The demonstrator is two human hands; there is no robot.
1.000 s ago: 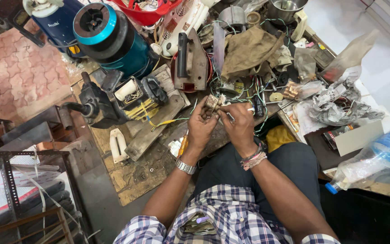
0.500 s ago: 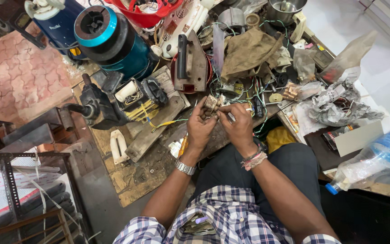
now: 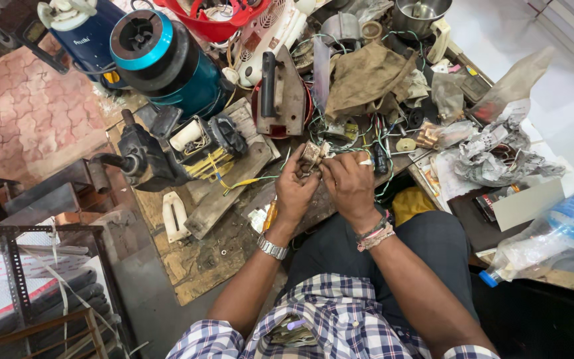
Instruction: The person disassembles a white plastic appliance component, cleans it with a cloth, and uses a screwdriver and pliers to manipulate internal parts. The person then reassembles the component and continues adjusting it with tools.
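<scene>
Head view | left hand (image 3: 295, 189) and right hand (image 3: 350, 186) are both closing fingers around a small metal part (image 3: 311, 154), holding it above the cluttered workbench (image 3: 220, 259) | a clothes iron (image 3: 280, 93) is lying just beyond | teal motor housing (image 3: 161, 60) is standing far left

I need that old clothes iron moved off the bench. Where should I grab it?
Take the clothes iron by its black handle, coming from above: it lies soleplate down, and the handle runs along the top clear of the surrounding wires and cloth.
</scene>
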